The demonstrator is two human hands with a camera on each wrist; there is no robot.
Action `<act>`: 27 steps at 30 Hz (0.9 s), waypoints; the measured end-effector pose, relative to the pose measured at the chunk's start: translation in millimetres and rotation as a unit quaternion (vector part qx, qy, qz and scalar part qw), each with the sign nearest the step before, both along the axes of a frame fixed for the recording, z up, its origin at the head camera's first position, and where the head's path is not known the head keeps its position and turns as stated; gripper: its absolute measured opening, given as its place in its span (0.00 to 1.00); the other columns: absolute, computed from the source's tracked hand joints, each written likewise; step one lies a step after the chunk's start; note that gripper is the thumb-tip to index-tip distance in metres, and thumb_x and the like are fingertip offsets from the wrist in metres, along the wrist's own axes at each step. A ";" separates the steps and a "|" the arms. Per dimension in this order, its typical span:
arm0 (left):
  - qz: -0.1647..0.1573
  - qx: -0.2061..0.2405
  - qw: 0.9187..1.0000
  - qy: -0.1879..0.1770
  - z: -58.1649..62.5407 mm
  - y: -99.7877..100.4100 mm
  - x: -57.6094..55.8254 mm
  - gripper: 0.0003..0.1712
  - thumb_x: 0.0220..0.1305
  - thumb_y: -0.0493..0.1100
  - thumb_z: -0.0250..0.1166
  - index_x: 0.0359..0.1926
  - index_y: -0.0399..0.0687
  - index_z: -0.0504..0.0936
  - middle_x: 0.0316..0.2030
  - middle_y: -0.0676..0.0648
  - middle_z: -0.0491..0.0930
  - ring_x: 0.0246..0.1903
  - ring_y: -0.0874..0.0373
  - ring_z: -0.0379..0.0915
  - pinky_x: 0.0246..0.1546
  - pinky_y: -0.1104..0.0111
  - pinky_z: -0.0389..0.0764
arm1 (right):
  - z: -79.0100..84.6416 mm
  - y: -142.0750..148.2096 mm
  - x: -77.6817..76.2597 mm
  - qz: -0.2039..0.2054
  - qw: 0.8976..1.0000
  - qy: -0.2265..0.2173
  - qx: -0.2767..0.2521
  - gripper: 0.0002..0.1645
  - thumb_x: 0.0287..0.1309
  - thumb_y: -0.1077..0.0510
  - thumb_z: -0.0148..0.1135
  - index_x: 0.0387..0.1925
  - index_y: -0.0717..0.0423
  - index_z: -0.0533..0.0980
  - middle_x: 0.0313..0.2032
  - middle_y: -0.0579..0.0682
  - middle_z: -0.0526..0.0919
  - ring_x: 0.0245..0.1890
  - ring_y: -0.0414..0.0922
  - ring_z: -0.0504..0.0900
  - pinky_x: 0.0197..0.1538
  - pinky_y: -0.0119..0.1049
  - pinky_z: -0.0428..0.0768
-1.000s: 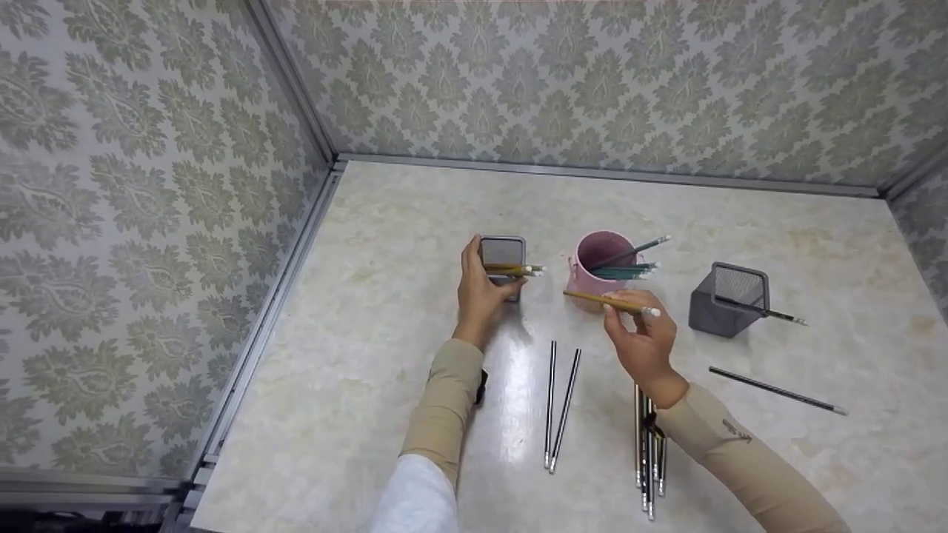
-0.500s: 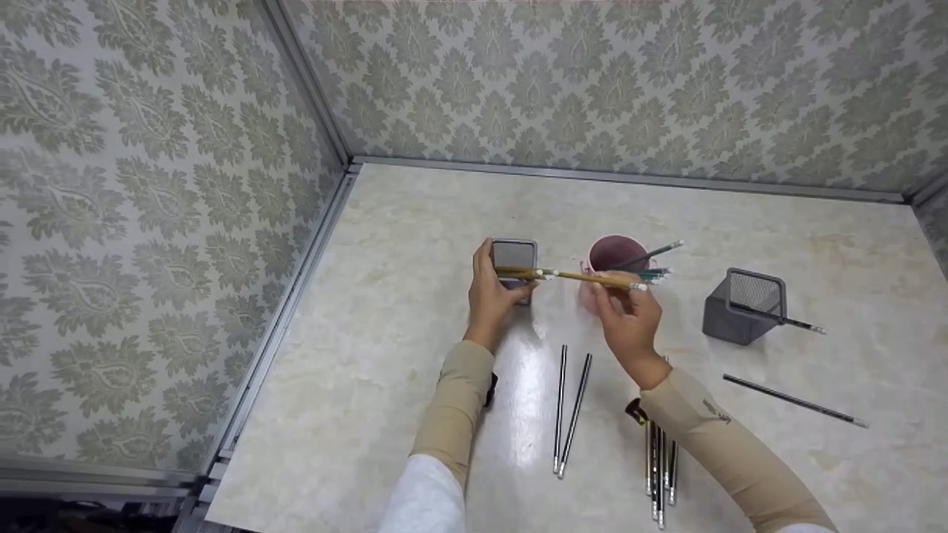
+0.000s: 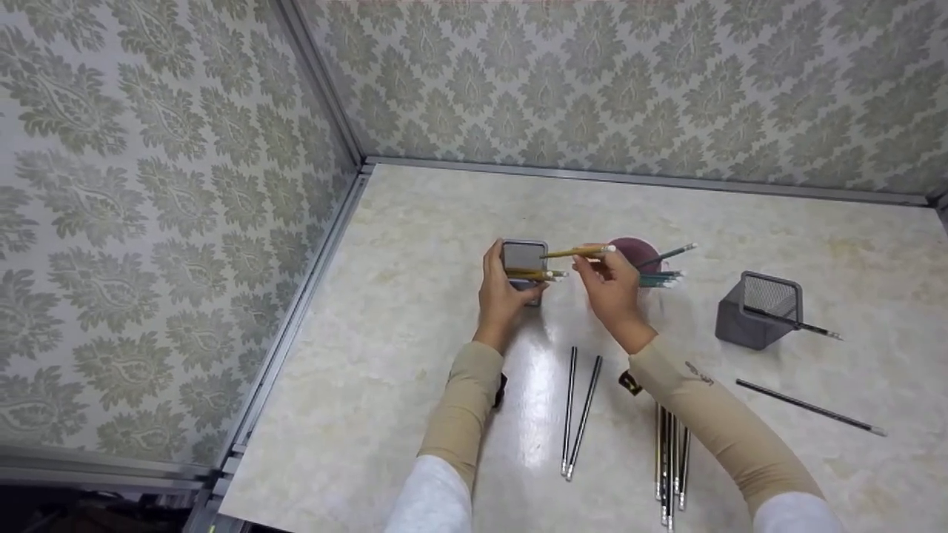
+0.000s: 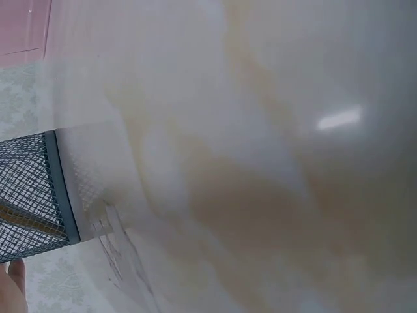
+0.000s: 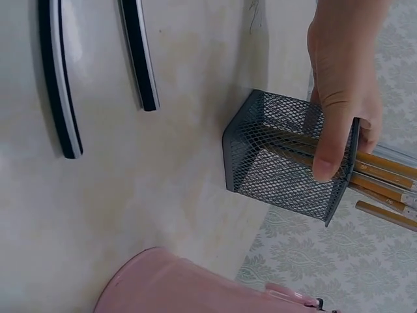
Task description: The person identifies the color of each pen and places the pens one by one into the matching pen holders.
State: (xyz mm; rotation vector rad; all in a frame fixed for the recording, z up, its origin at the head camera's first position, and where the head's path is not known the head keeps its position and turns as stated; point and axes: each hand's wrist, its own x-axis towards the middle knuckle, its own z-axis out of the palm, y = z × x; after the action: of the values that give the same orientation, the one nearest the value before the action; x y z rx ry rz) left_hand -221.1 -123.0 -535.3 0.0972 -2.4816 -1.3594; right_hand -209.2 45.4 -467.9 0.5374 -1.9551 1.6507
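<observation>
My left hand (image 3: 501, 300) grips a dark mesh pen holder (image 5: 273, 173), thumb across its near side in the right wrist view. Several yellow pencils (image 5: 384, 176) lean out of its mouth, eraser ends outward. With my right hand (image 3: 613, 292) I pinch a yellow pencil (image 3: 569, 253) by its eraser half, its other end at the holder's right rim. In the right wrist view that pencil's end shows just outside the rim, apart from the others. Behind my right hand stands a pink bucket (image 3: 631, 248), partly hidden, with several teal pencils (image 3: 659, 280) in it.
On the right, a second mesh holder (image 3: 740, 326) carries a dark pencil (image 3: 818, 329). A black pencil (image 3: 811, 407) lies before it. Two black-and-silver pencils (image 3: 581, 418) lie front centre, and a bunch of pencils (image 3: 670, 466) rests partly under my right forearm.
My right hand has carried the yellow pencil leftward and away from me, from before the pink bucket to the mesh holder's rim. My left hand keeps its grip on the holder. The view shifts slightly.
</observation>
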 end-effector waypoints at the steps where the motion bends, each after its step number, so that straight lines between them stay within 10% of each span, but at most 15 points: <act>1: -0.001 -0.001 1.000 -0.002 -0.9 0.4 -0.1 0.62 0.43 0.49 0.78 0.72 0.45 0.49 0.69 0.44 0.57 0.64 0.51 0.62 0.64 0.60 0.68 | -0.5 -0.6 -1.3 0.005 1.000 -0.009 0.004 0.07 0.56 0.71 0.61 0.37 0.73 0.77 0.37 0.65 0.81 0.34 0.31 0.81 0.40 0.21 0.79; 14: 0.007 -0.003 1.000 0.007 2.8 0.2 -4.3 0.61 0.43 0.47 0.78 0.72 0.43 0.50 0.69 0.43 0.57 0.63 0.49 0.64 0.61 0.60 0.70 | 33.9 -15.1 -10.4 0.108 0.991 -0.062 0.057 0.07 0.54 0.73 0.62 0.35 0.77 0.79 0.36 0.68 0.83 0.34 0.43 0.83 0.38 0.19 0.76; 27: 0.007 -0.009 1.000 -0.010 1.0 0.1 -1.0 0.62 0.43 0.49 0.78 0.72 0.44 0.49 0.69 0.44 0.57 0.64 0.52 0.63 0.63 0.59 0.69 | 31.8 -8.1 -1.3 0.120 0.982 -0.089 0.114 0.18 0.52 0.70 0.65 0.46 0.75 0.77 0.46 0.67 0.81 0.48 0.60 0.80 0.54 0.30 0.78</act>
State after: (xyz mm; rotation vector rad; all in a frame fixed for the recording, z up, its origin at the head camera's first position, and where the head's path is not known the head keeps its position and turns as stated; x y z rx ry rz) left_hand -222.1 -122.9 -534.3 0.1240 -2.5053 -1.3356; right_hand -210.5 37.3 -436.1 0.7608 -2.3060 1.6755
